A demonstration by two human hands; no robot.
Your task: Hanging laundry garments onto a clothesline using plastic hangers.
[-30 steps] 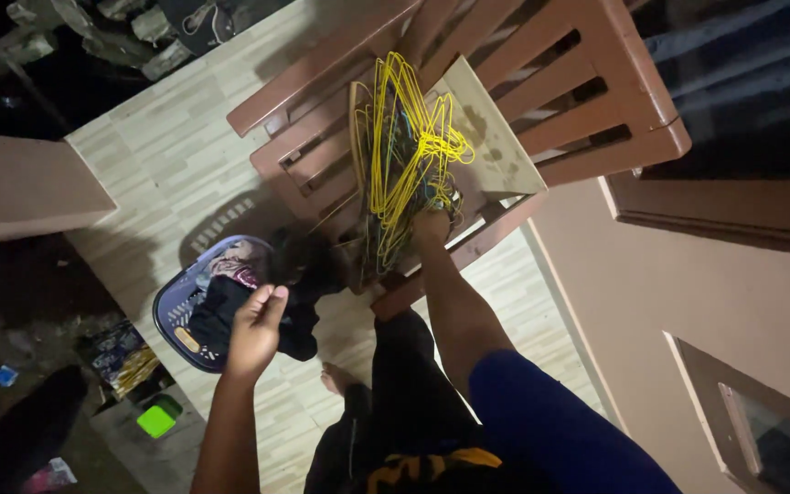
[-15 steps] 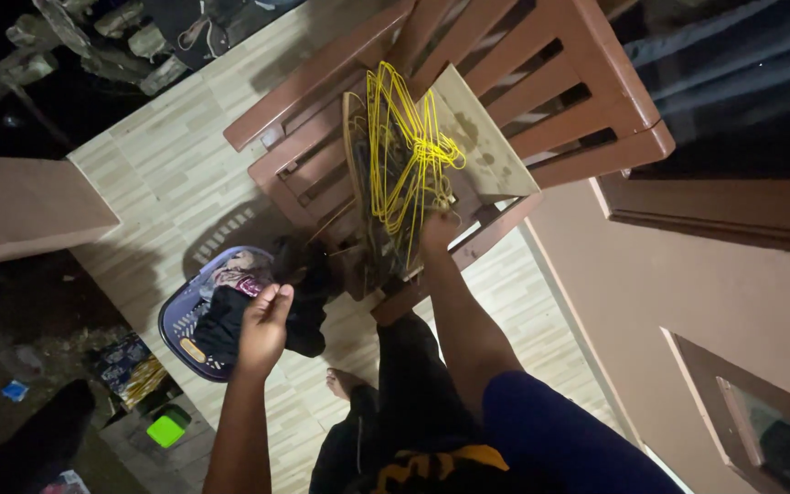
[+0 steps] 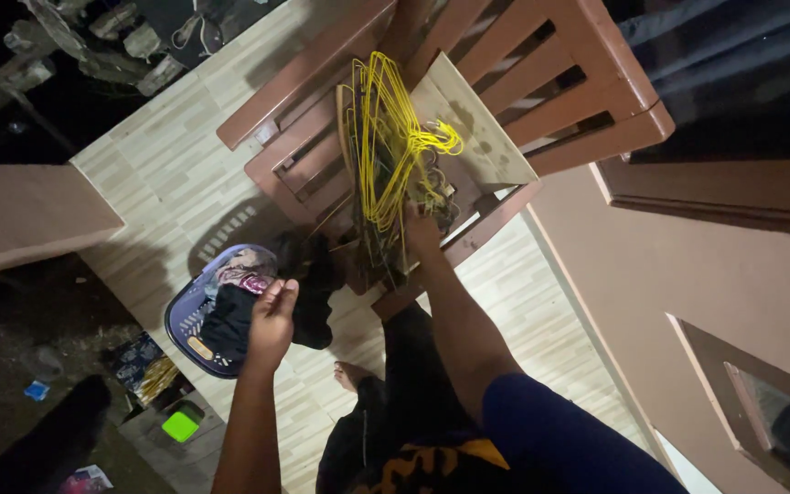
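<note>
Hangers (image 3: pixel 386 155): yellow wire bundle piled on brown slatted chair (image 3: pixel 541 82). Right hand (image 3: pixel 420 229) at bundle's lower end, fingers buried among wires, grip unclear. Left hand (image 3: pixel 272 320) closed on dark garment (image 3: pixel 308 293) beside purple laundry basket (image 3: pixel 185 320).

hangers (image 3: pixel 386 165) on chair (image 3: pixel 541 82), basket (image 3: pixel 196 340) left

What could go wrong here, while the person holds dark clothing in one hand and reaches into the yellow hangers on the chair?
The yellow wire hangers lie tangled in a pile on the brown chair, so the right hand may lift several at once and drop some. The dark garment held by the left hand hangs low beside the laundry basket and may touch the floor.
</note>
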